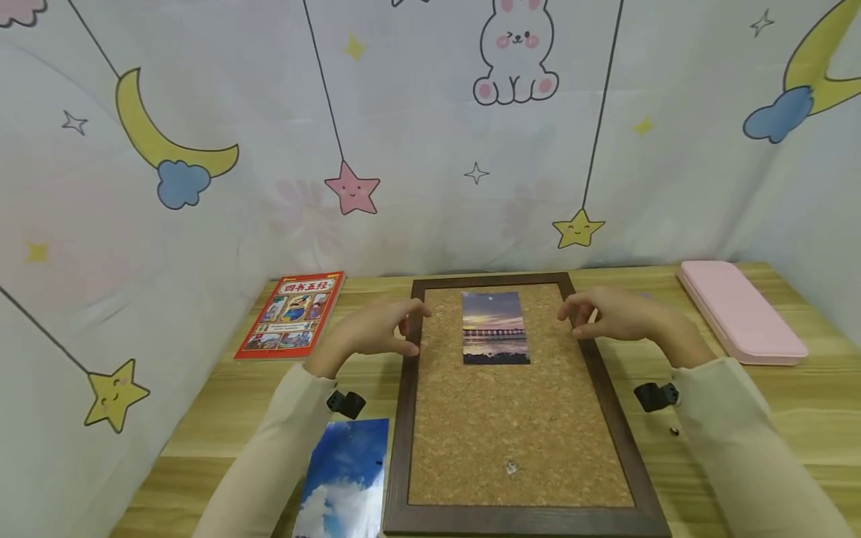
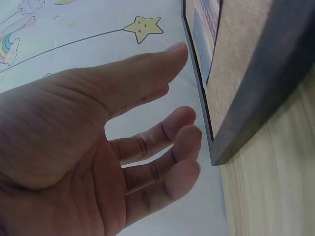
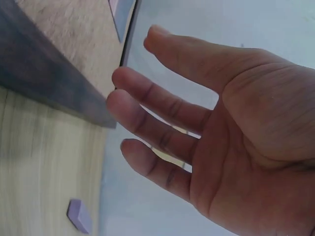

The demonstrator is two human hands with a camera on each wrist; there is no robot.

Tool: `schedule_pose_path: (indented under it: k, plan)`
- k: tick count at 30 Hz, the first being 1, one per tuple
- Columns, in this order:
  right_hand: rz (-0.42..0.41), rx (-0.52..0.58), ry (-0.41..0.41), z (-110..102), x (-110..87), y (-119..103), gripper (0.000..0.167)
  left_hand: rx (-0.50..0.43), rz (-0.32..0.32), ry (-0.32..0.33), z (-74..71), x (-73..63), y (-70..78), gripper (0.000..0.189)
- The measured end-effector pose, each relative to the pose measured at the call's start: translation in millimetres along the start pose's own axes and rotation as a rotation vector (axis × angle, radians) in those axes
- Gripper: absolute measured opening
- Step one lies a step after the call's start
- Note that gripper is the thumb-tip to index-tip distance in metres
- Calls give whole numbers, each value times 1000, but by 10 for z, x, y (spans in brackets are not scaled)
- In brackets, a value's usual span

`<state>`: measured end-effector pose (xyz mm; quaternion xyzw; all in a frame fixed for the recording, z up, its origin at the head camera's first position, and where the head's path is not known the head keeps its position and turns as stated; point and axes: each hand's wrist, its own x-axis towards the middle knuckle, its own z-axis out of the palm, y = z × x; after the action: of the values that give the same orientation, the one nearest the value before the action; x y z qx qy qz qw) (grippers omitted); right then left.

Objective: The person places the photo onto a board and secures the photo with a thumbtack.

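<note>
A framed corkboard [image 1: 518, 426] with a dark brown frame lies on the table. A photo [image 1: 495, 329] of a pier at sunset is on its upper part, with a small clear pin near its top edge. My left hand [image 1: 377, 327] hovers by the frame's left side, its fingers loosely bent and holding nothing. Across the board, my right hand [image 1: 615, 317] hovers over the right side, also holding nothing. Both wrist views show the palm of the left hand [image 2: 98, 137] and of the right hand [image 3: 226, 132] with gaps between thumb and fingers.
A blue-sky photo [image 1: 350, 478] lies left of the board. Clear pins [image 1: 512, 467] sit low on the cork. A red book [image 1: 292, 314] is at back left, a pink case [image 1: 743, 310] at right. The right wrist view shows a small purple block [image 3: 79, 215].
</note>
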<state>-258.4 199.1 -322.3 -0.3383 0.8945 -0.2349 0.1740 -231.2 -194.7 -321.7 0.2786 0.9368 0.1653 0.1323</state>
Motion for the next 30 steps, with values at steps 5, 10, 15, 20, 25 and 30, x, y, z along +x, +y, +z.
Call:
schedule_pose_path:
  k: [5,10,15,20,25,30]
  plan:
    - [16,-13,-19,-4,-190,18,29,9,-22,-50,52,-179,-34,60]
    - [42,32,-53,18,-352,49,28,23,-17,-109,120,-347,-57,56]
    - [4,52,-84,62,-518,102,22,49,-26,-126,169,-516,-76,51]
    - [-15,104,-166,127,-665,183,22,91,-13,-159,226,-656,-101,43]
    - [8,136,-195,179,-723,228,18,85,-35,-169,254,-764,-154,40]
    - [21,172,-205,213,-851,323,11,43,-82,-218,272,-792,-207,42]
